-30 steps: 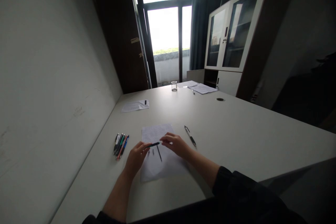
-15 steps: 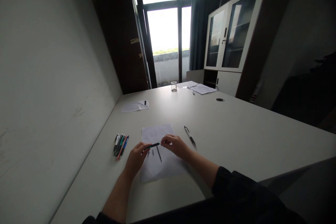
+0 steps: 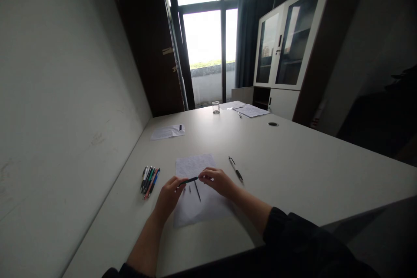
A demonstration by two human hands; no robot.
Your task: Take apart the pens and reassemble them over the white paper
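Note:
My left hand (image 3: pixel 170 189) pinches a dark green pen barrel (image 3: pixel 188 180), held nearly level above a printed sheet of paper (image 3: pixel 192 163). At the barrel's right end is my right hand (image 3: pixel 215 179), its thumb and fingertips closed together. Whatever sits between those fingertips is too small to make out. Below the barrel a thin dark pen refill (image 3: pixel 197 192) lies slantwise on the paper. Left of the refill is a small metallic pen part (image 3: pixel 190 189), with another tiny piece close to my left fingers. A white and black pen (image 3: pixel 236 169) rests on the table, right of the paper.
Several pens (image 3: pixel 150 182) lie bunched on the white table (image 3: pixel 267 160) near the left wall. Farther back are a sheet in a plastic sleeve (image 3: pixel 167 132), a glass jar (image 3: pixel 215 107) and stacked papers (image 3: pixel 252 110). A round cable hole (image 3: pixel 273 124) is at the right.
My right hand has shifted slightly left, bringing its fingertips against the end of the barrel. My left hand and the things on the table look the same.

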